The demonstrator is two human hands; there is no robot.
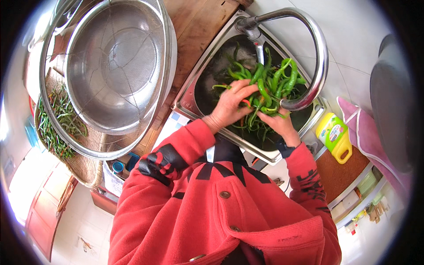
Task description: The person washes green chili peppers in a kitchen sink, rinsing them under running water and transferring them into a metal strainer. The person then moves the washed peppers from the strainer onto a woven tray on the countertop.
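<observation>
Both hands are over a metal sink [217, 132], gathering a heap of long green chili peppers [265, 84] with a few red ones among them. My left hand [232, 102] lies on the near left side of the heap, fingers curved over peppers. My right hand [280, 124] grips the heap from the near right, its fingertips partly hidden by peppers and the faucet's end. Darker water fills the bowl, with more peppers lying low in it. The curved chrome faucet [319, 49] arches over the right side of the heap.
A large metal mesh strainer [126, 63] stands on the wooden counter [195, 20] at upper left. Beyond it, a woven basket [92, 165] holds more chili peppers [58, 122]. Right of the sink are a yellow detergent bottle [333, 135] and a pink cloth [367, 135].
</observation>
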